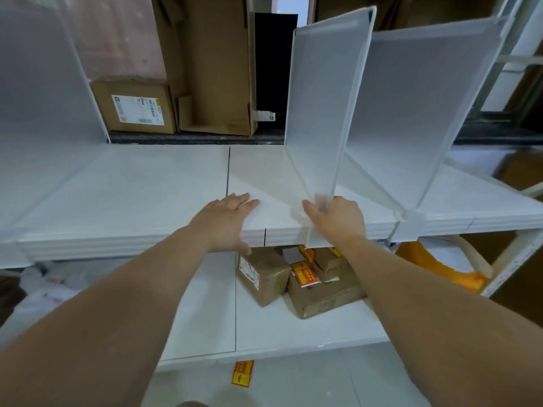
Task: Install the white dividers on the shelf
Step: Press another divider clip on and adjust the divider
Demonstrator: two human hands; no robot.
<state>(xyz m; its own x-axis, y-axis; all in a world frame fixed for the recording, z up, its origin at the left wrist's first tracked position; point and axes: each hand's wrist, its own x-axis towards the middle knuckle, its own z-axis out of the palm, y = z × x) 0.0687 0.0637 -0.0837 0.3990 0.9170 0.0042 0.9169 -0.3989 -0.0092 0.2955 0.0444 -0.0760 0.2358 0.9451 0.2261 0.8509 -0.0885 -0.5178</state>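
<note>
Right hand (335, 218) clamped on divider (323, 107) base — left hand (229, 212) flat, open on shelf (132, 195).

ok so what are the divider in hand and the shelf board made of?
Divider: looks like thin frosted translucent plastic, matte, with a white rim; boxes behind show faintly through it. Shelf board: white, smooth, slight sheen, ribbed front lip; probably painted metal or laminate, can't tell which. Right hand grips the divider's base.

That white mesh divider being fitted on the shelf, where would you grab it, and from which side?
Probably at its bottom front corner, from the shelf's open front, as the right hand does. The divider is a tall thin mesh panel; its firm frame and front clip meet there, at the shelf edge. The left hand steadies the shelf.
</note>
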